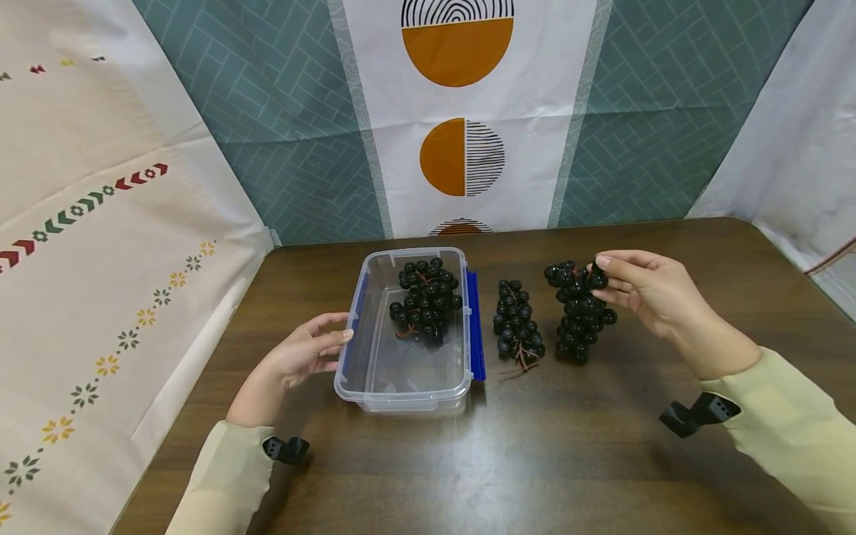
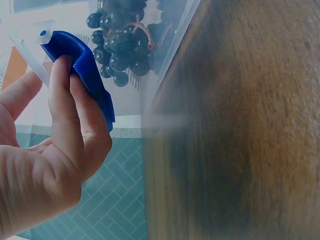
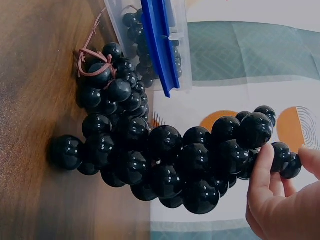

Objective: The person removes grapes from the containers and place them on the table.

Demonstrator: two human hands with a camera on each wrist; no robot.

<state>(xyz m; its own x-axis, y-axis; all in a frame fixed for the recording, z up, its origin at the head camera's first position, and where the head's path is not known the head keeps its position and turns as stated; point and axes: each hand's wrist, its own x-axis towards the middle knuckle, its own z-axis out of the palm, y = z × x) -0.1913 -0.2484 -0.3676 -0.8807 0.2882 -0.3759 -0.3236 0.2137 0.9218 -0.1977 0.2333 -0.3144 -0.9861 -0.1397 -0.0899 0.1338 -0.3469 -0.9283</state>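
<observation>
A clear plastic container with blue side latches stands on the table, one bunch of black grapes inside it. My left hand grips the container's left side, its fingers against the blue latch and the thumb by the rim. At the right, my right hand pinches the upper end of another bunch of black grapes, which hangs down with its lower end close to the tabletop. Between this bunch and the container lies a third bunch of black grapes, its reddish stem toward the near side.
The brown wooden table reaches to a patterned teal and white cloth at the back. A white embroidered cloth hangs along the left side. The right-hand blue latch sticks out toward the grapes.
</observation>
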